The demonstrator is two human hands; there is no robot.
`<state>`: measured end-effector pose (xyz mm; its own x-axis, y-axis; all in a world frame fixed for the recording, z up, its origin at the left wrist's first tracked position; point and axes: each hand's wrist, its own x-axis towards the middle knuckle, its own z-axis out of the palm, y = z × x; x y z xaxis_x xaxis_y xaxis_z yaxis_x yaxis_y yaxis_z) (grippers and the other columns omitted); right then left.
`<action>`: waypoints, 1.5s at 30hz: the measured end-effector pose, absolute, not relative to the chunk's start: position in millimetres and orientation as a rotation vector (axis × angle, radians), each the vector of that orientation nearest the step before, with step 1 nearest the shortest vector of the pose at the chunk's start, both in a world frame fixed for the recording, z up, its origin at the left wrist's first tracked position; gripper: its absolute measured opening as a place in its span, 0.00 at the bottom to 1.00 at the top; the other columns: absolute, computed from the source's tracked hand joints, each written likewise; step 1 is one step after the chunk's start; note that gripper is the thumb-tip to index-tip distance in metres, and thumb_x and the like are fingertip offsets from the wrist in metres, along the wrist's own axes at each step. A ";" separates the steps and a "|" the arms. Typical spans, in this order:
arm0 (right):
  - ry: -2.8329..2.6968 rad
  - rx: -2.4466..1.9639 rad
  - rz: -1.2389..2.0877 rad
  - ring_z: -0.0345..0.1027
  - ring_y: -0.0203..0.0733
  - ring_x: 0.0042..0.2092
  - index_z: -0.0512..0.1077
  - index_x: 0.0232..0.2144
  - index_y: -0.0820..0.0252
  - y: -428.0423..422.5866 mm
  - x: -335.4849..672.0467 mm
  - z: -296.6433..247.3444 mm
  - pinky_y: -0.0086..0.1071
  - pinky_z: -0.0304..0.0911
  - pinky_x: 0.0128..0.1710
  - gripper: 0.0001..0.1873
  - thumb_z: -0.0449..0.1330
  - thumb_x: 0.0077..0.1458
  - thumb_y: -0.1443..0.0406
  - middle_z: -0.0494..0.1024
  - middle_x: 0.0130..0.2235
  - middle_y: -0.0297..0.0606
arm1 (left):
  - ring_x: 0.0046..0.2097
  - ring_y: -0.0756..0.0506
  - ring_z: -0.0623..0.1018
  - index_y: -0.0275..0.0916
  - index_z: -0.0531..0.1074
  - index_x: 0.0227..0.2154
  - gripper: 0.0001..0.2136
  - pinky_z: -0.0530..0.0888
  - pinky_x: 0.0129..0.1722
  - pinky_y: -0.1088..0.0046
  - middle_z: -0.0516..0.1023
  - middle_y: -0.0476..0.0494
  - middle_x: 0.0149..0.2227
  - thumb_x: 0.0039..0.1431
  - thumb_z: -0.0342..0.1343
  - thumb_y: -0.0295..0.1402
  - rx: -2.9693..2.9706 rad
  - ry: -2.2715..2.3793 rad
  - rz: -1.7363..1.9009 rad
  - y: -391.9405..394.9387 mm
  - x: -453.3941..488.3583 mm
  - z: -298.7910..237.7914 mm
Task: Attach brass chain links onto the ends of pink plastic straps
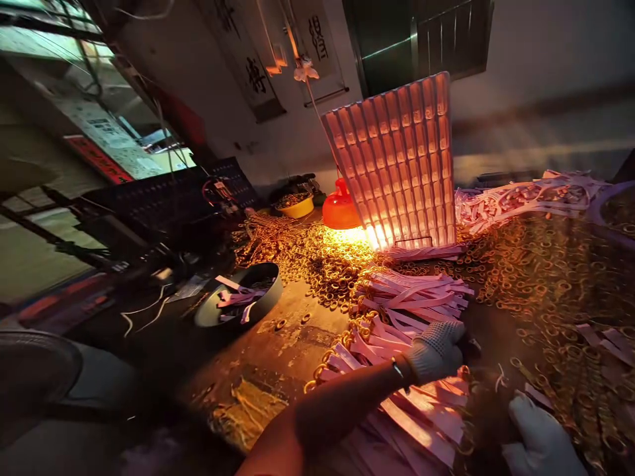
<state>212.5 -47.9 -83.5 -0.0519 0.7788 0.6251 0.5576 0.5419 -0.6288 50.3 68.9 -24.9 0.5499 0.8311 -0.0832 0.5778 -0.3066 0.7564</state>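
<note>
My left hand [436, 350], in a white knit glove, reaches across from the lower middle and rests with its fingers curled down on a fanned pile of pink strips [411, 297]. What the curled fingers grip is hidden. My right hand [540, 439], also gloved, lies low at the bottom right on the dark table beside more pink strips [426, 423]. Its fingers point up and left, with nothing visible in them. A small loose ring with a strip [501, 380] lies just above it. Gold rings [546, 277] cover the table around both hands.
An upright pink ribbed tray [397, 158] stands at the back, with an orange lamp [340, 208] glowing beside it. A dark round bowl [243, 294] holding a few strips sits to the left. Behind it are a yellow bowl [297, 206] and a black rack [163, 198].
</note>
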 end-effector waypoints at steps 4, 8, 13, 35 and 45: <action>-1.812 -1.176 0.187 0.69 0.47 0.23 0.71 0.33 0.43 -53.5 188.0 -59.2 0.35 0.59 0.19 0.22 0.52 0.37 0.73 0.76 0.25 0.34 | 0.17 0.53 0.67 0.37 0.73 0.34 0.12 0.60 0.15 0.78 0.72 0.49 0.25 0.58 0.59 0.43 1.511 1.048 0.539 19.7 1.4 -8.3; -1.974 -1.288 0.088 0.70 0.44 0.28 0.73 0.35 0.53 -66.0 163.9 -31.3 0.34 0.60 0.28 0.18 0.50 0.46 0.74 0.78 0.28 0.38 | 0.16 0.57 0.60 0.37 0.72 0.33 0.15 0.55 0.15 0.80 0.67 0.53 0.22 0.57 0.62 0.46 1.179 0.978 0.727 -18.5 -27.3 0.7; -2.200 -1.440 0.024 0.69 0.42 0.30 0.74 0.35 0.61 -72.3 145.7 -15.4 0.33 0.53 0.29 0.12 0.54 0.50 0.74 0.78 0.30 0.40 | 0.23 0.54 0.63 0.37 0.70 0.26 0.16 0.58 0.19 0.79 0.67 0.50 0.24 0.54 0.63 0.46 1.155 1.083 0.812 -38.8 -36.1 7.0; -2.566 -1.727 0.041 0.73 0.47 0.32 0.72 0.39 0.63 -78.5 141.1 4.8 0.35 0.50 0.28 0.08 0.56 0.55 0.72 0.79 0.33 0.44 | 0.30 0.50 0.70 0.36 0.74 0.27 0.13 0.65 0.31 0.75 0.76 0.48 0.27 0.64 0.53 0.38 1.908 1.064 0.724 -45.1 -41.3 -12.4; -2.564 -1.386 -0.220 0.67 0.43 0.26 0.70 0.35 0.64 -78.4 157.6 -7.2 0.36 0.42 0.24 0.05 0.56 0.59 0.67 0.75 0.26 0.40 | 0.32 0.48 0.75 0.38 0.77 0.30 0.11 0.70 0.35 0.74 0.80 0.47 0.31 0.62 0.51 0.35 2.078 0.915 0.483 -20.2 -39.0 -4.6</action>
<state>157.6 -78.4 -7.2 -0.5317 0.8058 0.2608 0.8384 0.5443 0.0277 -39.0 -20.2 -4.6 0.6657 0.7458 0.0252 0.4412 -0.4206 0.7927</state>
